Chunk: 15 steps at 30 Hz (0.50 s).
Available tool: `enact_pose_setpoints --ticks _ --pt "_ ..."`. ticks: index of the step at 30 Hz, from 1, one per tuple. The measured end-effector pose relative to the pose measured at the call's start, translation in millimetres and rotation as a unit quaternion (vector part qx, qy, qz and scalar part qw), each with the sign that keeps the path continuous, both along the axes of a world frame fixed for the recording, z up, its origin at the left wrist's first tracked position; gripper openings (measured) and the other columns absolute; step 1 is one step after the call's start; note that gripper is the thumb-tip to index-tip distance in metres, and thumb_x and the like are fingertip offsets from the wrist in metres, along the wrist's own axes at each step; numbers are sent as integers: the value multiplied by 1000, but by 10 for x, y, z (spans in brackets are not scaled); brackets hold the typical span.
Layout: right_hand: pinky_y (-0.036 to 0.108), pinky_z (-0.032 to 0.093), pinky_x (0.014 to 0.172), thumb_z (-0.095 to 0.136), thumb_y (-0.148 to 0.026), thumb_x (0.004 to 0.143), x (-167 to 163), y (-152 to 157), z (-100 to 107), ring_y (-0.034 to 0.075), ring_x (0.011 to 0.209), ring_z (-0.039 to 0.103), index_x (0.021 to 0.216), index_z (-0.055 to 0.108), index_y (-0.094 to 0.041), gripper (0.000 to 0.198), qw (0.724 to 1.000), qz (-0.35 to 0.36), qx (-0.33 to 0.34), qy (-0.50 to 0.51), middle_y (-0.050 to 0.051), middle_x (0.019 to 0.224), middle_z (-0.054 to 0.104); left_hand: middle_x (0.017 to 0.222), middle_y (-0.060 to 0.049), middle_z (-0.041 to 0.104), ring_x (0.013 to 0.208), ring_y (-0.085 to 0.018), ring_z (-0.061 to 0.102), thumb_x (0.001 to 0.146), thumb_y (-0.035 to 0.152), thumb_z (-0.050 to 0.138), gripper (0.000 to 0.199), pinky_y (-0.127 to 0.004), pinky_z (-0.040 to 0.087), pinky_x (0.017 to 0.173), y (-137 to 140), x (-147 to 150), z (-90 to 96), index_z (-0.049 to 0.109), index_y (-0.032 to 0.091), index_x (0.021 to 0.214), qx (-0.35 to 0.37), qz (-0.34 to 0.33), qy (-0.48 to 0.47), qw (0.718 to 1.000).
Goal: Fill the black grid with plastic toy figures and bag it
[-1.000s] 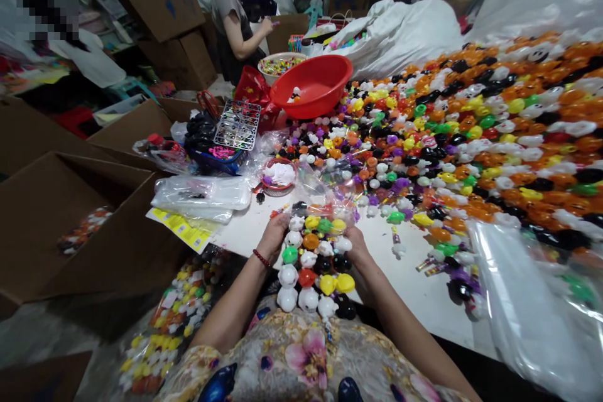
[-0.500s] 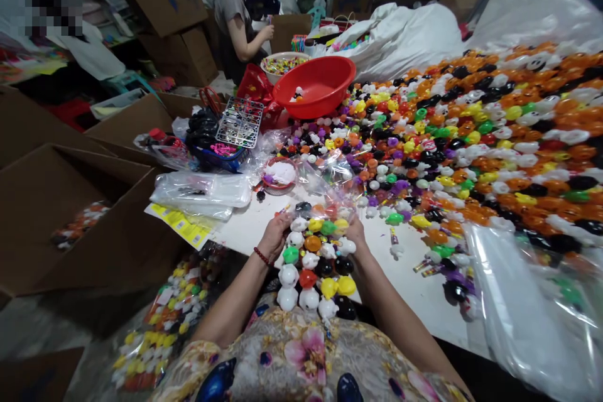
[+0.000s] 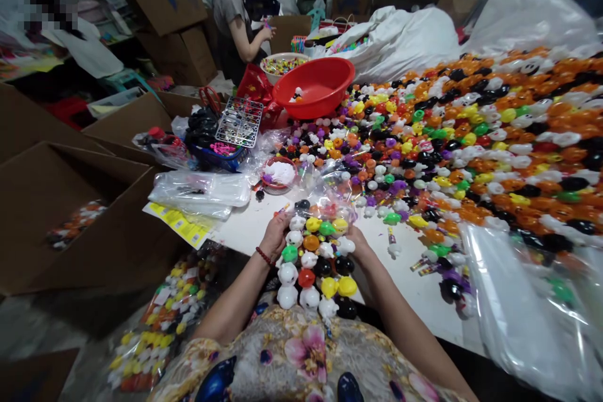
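Note:
In front of my body is a clear plastic bag with rows of small round toy heads in white, yellow, green, orange, red and black. My left hand grips its left edge near the top, with a red bead bracelet on the wrist. On the opposite edge, my right hand is closed around the bag's side, its fingers partly hidden behind the toys. The bag's loose upper end lies crumpled and shiny on the white table, pointing away from me.
A large heap of similar toys covers the table's right side. Empty clear bags lie at the right front, more bags at the left. A red basin stands behind. Cardboard boxes flank the left; a co-worker stands beyond.
Both hands and the bag of toys stay almost in place. The view has shifted very slightly. The co-worker's hands have moved a little.

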State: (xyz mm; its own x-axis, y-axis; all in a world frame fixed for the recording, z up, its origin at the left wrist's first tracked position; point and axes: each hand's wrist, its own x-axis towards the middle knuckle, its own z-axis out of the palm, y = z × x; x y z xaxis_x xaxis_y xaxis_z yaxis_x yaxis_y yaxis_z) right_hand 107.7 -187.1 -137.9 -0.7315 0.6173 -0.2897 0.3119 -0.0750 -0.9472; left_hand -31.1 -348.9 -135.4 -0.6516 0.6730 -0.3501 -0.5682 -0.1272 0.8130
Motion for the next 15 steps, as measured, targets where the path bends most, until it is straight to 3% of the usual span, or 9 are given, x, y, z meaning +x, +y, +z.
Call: enact_pose_setpoints --ticks 2,4,8,12,15 --pt "34 50 63 73 -31 48 109 -62 75 25 68 62 60 68 -21 17 999 21 4 -31 4 63 70 72 -3 70 75 -20 66 63 53 80 42 -31 52 69 -18 -8 -18 69 16 81 -26 6 34 999" --pt "34 48 64 68 -31 50 228 -102 136 25 67 61 55 64 -21 12 996 31 50 -61 4 61 68 66 -2 67 67 -18 61 66 54 77 39 -29 49 64 -52 -23 -44 69 17 75 -79 11 104 991" --pt "30 46 62 57 -37 62 452 -139 202 22 65 59 56 59 -23 15 984 16 162 -67 2 58 65 50 0 54 51 -15 49 77 56 67 44 -27 40 53 -151 -55 -73 58 20 53 -175 -19 292 940" --pt "29 46 59 46 -47 82 563 -167 236 19 59 56 71 61 -22 31 953 -69 291 -57 3 62 63 53 0 54 55 -15 49 74 43 70 38 -27 39 58 -207 -52 -3 53 21 49 -169 -37 393 903" --pt "31 50 62 44 -43 88 557 -177 250 20 63 62 97 65 -19 33 919 -115 377 -30 6 73 69 68 -1 63 66 -17 55 75 37 66 19 -28 44 68 -197 -35 101 63 22 65 -171 22 409 896"
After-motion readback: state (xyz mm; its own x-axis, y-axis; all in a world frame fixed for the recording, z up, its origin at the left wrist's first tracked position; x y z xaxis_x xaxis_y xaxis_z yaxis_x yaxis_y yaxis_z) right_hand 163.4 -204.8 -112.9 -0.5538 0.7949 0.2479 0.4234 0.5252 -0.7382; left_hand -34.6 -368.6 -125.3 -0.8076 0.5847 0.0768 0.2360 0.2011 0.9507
